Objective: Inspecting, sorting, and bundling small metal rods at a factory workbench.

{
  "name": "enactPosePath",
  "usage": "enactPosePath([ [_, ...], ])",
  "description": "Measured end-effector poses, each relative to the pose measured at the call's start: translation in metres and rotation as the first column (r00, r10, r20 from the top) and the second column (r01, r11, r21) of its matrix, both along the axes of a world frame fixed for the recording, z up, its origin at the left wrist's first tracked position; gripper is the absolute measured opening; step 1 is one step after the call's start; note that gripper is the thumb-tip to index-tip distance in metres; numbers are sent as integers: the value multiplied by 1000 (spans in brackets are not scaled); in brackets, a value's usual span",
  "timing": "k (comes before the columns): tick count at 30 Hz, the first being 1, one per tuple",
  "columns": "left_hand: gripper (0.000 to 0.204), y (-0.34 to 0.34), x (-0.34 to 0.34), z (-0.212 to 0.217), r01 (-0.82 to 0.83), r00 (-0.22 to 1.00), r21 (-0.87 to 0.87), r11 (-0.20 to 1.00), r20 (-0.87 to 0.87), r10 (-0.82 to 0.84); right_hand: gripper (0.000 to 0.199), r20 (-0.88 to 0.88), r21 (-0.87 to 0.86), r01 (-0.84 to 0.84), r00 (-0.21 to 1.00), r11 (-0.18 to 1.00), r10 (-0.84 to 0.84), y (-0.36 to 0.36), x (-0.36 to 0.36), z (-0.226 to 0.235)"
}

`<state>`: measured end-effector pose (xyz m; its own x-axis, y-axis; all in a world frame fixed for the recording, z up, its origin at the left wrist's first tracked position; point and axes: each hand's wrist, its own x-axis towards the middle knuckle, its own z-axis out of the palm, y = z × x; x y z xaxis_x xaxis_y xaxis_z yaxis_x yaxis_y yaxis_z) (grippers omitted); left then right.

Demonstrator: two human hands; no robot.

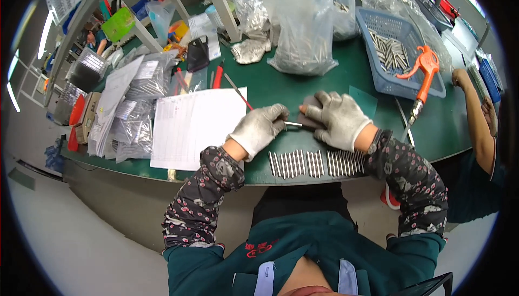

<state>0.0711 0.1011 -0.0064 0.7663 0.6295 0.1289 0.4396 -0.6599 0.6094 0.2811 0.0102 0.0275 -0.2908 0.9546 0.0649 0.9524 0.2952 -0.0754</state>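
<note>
Both my hands wear whitish-grey work gloves above the green tabletop. My left hand (258,129) is closed on a thin metal pin (293,124), whose bright end sticks out to the right. My right hand (341,120) grips a dark grey flat pad (310,114), with thumb and fingers on it. The pin's tip reaches the pad's edge; whether the pad wraps round it I cannot tell. Just below my hands, near the table's front edge, several similar metal pins (316,164) lie side by side in a row.
Printed sheets (197,128) lie left of my hands, beside bagged parts (135,128). A large plastic bag (303,36) stands behind. On the right are a blue basket (386,84) of metal pins and an orange air gun (427,71). Another person's arm (476,107) rests at far right.
</note>
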Motion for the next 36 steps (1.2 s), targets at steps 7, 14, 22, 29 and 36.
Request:
enactPosePath([
  [7, 20, 6, 2, -11, -39, 999, -103, 994, 17, 41, 61, -129, 27, 84, 988, 996, -79, 0, 7, 4],
  [14, 20, 2, 7, -9, -45, 998, -45, 998, -34, 43, 52, 84, 142, 79, 992, 987, -91, 8, 1, 4],
  [22, 21, 3, 13, -11, -69, 992, 20, 997, -103, 70, 56, 77, 37, 152, 985, 988, -154, 7, -5, 8],
  [29, 22, 8, 17, 3, -54, 985, -81, 995, -170, 39, 60, 79, 43, 150, 985, 988, -153, 12, 0, 7],
  [36, 27, 17, 21, 8, 2, 959, -156, 988, -280, -46, 56, -15, 21, 103, 995, 994, -103, 6, 0, 10],
])
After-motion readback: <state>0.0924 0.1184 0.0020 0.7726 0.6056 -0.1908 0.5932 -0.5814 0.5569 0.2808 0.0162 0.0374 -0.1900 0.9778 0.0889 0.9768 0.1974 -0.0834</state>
